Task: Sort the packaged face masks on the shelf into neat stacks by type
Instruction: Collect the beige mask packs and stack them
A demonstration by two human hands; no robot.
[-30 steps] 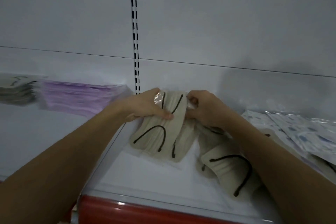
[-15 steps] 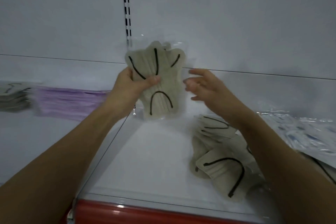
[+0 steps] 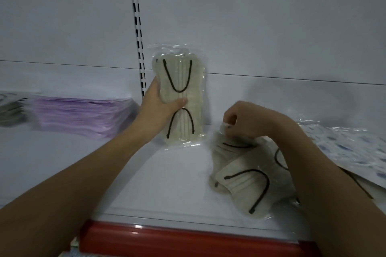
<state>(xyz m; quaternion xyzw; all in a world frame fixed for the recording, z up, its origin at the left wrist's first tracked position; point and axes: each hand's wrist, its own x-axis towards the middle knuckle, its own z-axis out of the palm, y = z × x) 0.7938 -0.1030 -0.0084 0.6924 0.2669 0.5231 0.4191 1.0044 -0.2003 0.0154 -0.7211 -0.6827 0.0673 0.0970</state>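
Note:
My left hand (image 3: 155, 108) grips a bundle of beige packaged masks (image 3: 181, 81) with black ear loops, holding it upright against the back panel of the white shelf (image 3: 158, 183). To the right, my right hand (image 3: 248, 120) pinches the clear wrapper corner of another beige mask pack (image 3: 231, 148) lying on a loose pile of beige masks (image 3: 244, 185). A purple mask stack (image 3: 83, 112) lies at the left. Blue-patterned white mask packs (image 3: 346, 148) are spread out at the right.
A slotted black-and-white upright (image 3: 136, 27) runs up the grey back panel. A red price rail (image 3: 188, 238) edges the shelf front. A stack of grey-beige masks (image 3: 10, 110) sits at the far left, blurred.
My left hand straightened the fanned beige bundle into one upright pack. My right hand dropped from beside the bundle to the pile on the shelf and pinched a pack there.

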